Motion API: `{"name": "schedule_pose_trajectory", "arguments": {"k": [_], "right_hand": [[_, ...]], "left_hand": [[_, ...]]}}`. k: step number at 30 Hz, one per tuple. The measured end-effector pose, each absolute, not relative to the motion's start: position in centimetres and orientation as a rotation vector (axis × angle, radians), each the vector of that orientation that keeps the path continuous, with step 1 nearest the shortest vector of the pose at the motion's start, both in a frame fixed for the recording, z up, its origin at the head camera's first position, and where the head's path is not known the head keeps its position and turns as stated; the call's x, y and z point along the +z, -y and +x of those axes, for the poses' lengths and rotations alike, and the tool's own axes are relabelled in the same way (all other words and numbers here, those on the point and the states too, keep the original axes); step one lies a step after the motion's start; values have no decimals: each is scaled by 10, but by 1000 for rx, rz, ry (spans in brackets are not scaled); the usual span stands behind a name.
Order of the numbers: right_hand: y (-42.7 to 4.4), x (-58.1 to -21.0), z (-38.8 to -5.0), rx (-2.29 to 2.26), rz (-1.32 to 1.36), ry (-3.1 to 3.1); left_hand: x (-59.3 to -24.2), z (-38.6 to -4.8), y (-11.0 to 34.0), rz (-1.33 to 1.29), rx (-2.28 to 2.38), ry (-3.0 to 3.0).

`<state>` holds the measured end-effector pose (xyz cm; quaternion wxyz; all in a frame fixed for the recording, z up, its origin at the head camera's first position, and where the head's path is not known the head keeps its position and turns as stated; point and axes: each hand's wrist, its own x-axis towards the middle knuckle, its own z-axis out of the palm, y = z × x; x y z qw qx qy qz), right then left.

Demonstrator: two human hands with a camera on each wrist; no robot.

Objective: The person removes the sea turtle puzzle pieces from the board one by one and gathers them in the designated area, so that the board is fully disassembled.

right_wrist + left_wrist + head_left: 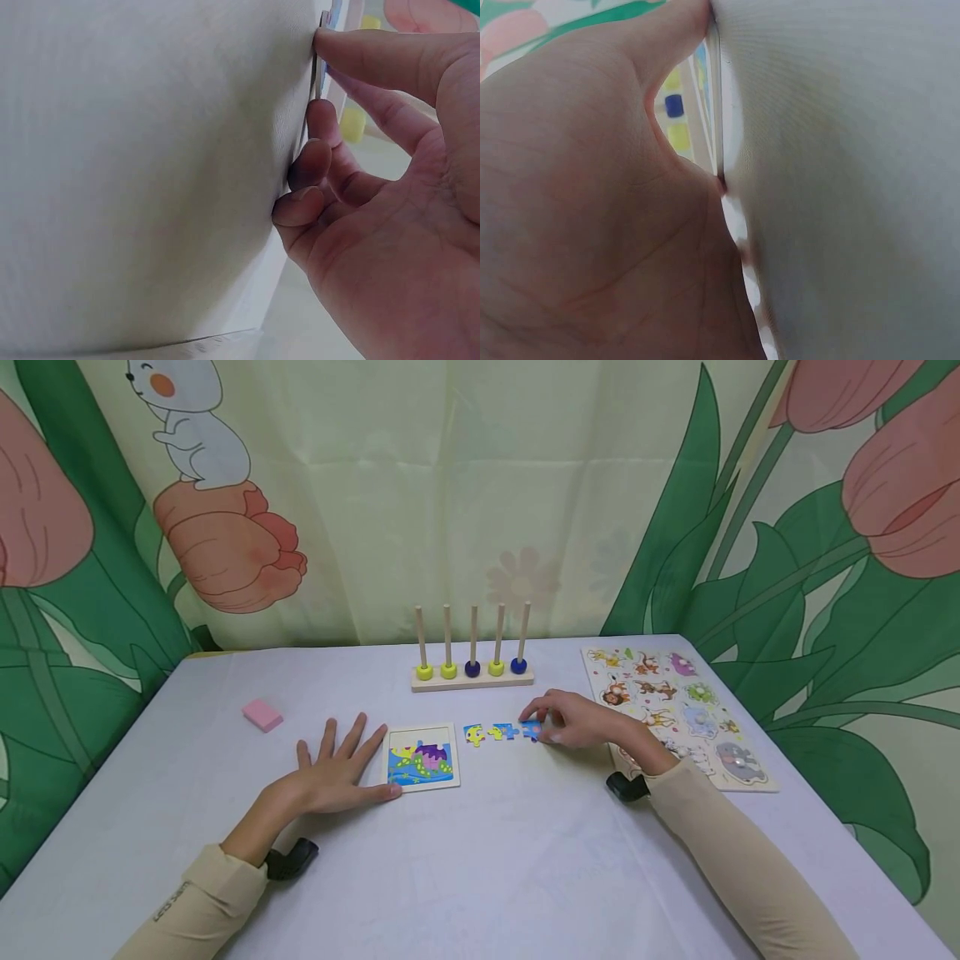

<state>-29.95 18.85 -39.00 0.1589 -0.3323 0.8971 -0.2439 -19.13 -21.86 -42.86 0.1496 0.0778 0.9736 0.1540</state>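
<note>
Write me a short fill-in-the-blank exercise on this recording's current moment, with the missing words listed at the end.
1. At the near left corner of the puzzle tray, the left hand rests its ____.
2. In the head view, the puzzle piece pinched by the right hand is to the ____ of the tray.
3. The bead stand has ____ upright pegs.
4. The small block on the table is coloured ____.

Missing words: thumb; right; five; pink.
</note>
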Motion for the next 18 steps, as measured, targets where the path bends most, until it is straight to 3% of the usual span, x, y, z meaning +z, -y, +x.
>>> {"name": "schedule_pose_trajectory", "arguments": {"k": [18], "right_hand": [[-189, -390, -299, -693, -959, -2540]], "left_hand": [[-429, -190, 220, 251, 449, -2808]]}}
